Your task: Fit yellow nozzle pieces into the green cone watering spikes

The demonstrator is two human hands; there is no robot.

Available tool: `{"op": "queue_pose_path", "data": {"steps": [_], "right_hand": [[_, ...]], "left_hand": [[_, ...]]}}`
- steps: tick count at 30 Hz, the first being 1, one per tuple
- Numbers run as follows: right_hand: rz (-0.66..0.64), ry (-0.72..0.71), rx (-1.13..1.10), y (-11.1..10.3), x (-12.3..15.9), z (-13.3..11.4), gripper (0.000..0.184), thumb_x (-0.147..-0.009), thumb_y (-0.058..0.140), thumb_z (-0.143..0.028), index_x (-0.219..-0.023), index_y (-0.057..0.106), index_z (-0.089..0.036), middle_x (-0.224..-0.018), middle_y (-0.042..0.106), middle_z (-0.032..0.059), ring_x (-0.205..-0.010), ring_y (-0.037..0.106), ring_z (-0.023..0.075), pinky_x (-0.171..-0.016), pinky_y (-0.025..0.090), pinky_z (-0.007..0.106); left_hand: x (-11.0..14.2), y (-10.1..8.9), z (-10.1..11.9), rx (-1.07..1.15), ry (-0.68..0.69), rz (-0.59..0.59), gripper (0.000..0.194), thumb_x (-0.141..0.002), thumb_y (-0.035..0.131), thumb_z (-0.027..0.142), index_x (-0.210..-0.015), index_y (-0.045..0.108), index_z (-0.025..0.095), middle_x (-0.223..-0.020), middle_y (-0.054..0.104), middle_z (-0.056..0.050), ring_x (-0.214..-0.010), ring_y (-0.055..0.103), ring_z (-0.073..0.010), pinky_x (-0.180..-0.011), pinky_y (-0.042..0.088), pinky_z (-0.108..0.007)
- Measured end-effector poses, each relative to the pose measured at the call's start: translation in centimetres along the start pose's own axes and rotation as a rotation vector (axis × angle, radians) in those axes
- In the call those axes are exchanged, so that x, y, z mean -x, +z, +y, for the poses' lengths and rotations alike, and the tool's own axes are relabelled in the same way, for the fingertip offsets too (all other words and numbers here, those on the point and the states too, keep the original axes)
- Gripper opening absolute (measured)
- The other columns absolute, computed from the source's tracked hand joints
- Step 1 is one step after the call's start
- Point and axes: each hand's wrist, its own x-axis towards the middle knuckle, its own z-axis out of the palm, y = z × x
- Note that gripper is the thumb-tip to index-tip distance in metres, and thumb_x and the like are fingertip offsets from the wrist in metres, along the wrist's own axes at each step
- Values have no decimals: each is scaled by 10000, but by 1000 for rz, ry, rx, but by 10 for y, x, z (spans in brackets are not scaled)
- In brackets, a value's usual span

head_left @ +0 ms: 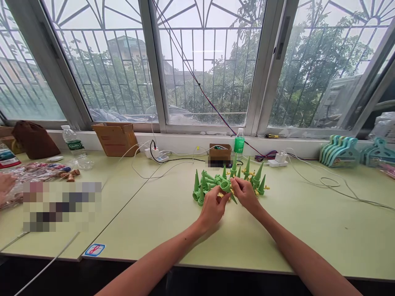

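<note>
Near the middle of the table, my left hand (pixel 212 207) is closed round a green plastic spike (pixel 225 186), its round open end facing me and its pointed tip down to the right. My right hand (pixel 245 192) is pinched at the right side of that open end; what lies between its fingertips is too small and hidden to name. Behind both hands is a heap of similar green spikes (pixel 201 193), some upright on their wide ends and others lying down. Several upright ones on the right have small yellow valve-like pieces (pixel 267 188) sticking out.
Behind the heap stand a small cardboard box (pixel 220 153) and a green-labelled bottle (pixel 239 142). White cables and a power strip (pixel 156 155) run along the back. Light-blue plastic hangers (pixel 339 152) stand back right. Another person's hand (pixel 6 185) is at far left near plastic-wrapped items (pixel 40 172).
</note>
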Motion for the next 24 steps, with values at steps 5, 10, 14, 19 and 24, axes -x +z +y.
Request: {"op": "queue_pose_path", "data": {"steps": [5, 10, 14, 19, 24], "right_hand": [[0, 6, 15, 0, 0, -1, 428, -950, 418, -435, -596, 334, -210, -519, 314, -53, -478, 295, 101, -464, 234, 247], [42, 3, 46, 4, 1, -4, 425, -949, 408, -435, -598, 321, -212, -530, 301, -52, -488, 288, 105, -470, 236, 249], [73, 0, 69, 8, 2, -6, 420, -962, 390, -454, -623, 320, -216, -537, 324, -52, -489, 297, 109, -474, 251, 251], [106, 5, 70, 8, 1, -5, 397, -979, 355, -460, -663, 354, -219, -554, 360, -47, -487, 326, 115, -474, 263, 250], [108, -20, 75, 7, 2, -6, 389, -982, 362, -451, -671, 355, -216, -568, 366, -48, -499, 324, 112, -489, 274, 245]], "left_hand": [[0, 0, -4, -52, 82, 39, 198, -903, 494, 325, -797, 546, 165, -784, 589, -17, -485, 461, -73, -442, 358, -195], [-1, 0, -2, -73, 56, 58, 212, -913, 471, 347, -852, 576, 173, -829, 597, -27, -480, 454, -75, -444, 352, -201], [-2, -1, 1, -54, 15, 112, 210, -884, 524, 370, -992, 555, 192, -847, 616, -18, -422, 449, -61, -430, 340, -203], [-1, 0, 4, 29, -11, 177, 232, -905, 494, 428, -934, 496, 198, -854, 640, -9, -365, 466, -46, -386, 333, -192], [-2, 2, 3, 170, -95, 80, 551, -950, 305, 558, -648, 526, 155, -531, 578, -3, -304, 446, -70, -337, 311, -200]]}}
